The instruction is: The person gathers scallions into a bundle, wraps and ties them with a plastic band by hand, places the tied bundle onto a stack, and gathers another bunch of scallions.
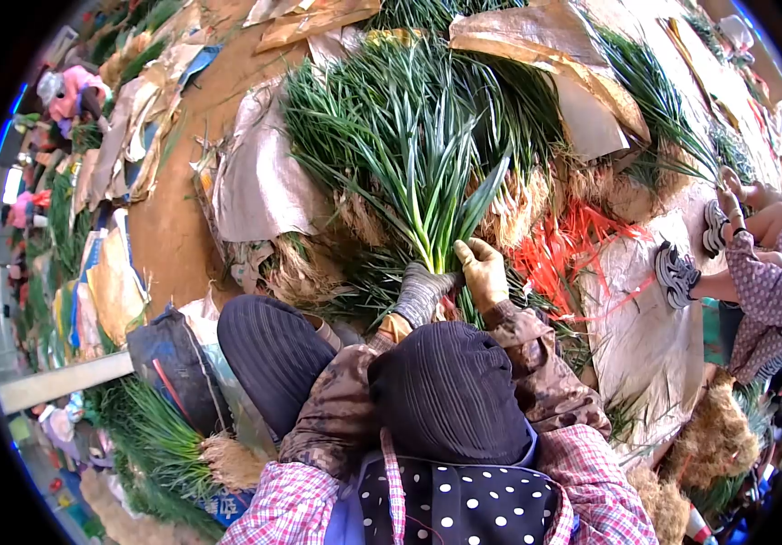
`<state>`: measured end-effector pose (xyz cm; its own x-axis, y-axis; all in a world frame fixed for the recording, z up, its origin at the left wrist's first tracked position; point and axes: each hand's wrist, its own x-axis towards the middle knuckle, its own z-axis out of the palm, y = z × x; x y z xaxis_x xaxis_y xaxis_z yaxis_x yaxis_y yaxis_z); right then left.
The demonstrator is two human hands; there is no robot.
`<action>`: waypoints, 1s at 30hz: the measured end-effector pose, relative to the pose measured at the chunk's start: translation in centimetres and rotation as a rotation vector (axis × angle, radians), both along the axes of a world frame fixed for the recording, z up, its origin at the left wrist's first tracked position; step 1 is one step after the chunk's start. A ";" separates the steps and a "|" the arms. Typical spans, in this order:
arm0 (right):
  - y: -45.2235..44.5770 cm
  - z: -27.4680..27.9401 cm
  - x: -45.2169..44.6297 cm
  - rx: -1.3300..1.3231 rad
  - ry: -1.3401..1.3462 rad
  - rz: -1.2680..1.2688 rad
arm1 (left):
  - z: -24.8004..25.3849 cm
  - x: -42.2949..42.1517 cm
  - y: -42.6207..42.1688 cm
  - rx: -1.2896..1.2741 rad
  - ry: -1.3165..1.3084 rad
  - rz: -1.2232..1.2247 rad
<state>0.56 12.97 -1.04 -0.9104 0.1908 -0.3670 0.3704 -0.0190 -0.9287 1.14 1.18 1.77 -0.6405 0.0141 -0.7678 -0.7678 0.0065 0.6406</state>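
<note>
Polka-dotted cloth (459, 509) is seen at the bottom centre of the frame, with a knee in dark striped fabric (445, 391) raised just above it. The forearms are passed to either side of this knee, apparently so that both hands can be brought together over the work. At the centre of the frame, a leafy bunch (432, 213) is held by the left hand (423, 292), in a grey knitted glove, its fingers closed around the base. The hold is set low, presumably so that the stems are kept together while the leaves are left free to fan upward. The right hand (484, 272), in a tan glove, is placed against the bunch's right edge with thumb and fingers partly curled; whether a stem is pinched cannot be told. Red strips (559, 250) are heaped to the right, where they are easily reached. Beyond the bunch, a large heap of green plants (382, 100) is laid with pale roots (518, 204) toward the knees, an arrangement by which the root ends are kept accessible. Sacking (268, 182) is spread along its left side. At the right edge, other leaves are held by a co-worker's hands (734, 189).
</note>
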 end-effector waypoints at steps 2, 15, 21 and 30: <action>0.0 0.3 0.5 -0.215 -0.017 -0.074 | -0.5 -0.2 0.1 -0.013 -0.118 0.019; 6.8 -6.5 3.7 0.216 -0.398 0.004 | 7.5 1.3 -1.3 0.535 0.336 0.378; 8.4 -2.8 4.0 0.924 -0.387 0.936 | 15.8 -0.1 -7.4 0.697 0.609 0.175; 4.7 -1.5 -12.4 1.218 0.058 0.429 | 5.9 -2.2 -6.4 0.463 0.520 0.370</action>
<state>-11.87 17.72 -2.58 -0.9905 0.0631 -0.1223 0.0953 0.9556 -0.2788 -1.07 -5.27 7.69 -0.9412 -0.0251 -0.3368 -0.2693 -0.5459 0.7934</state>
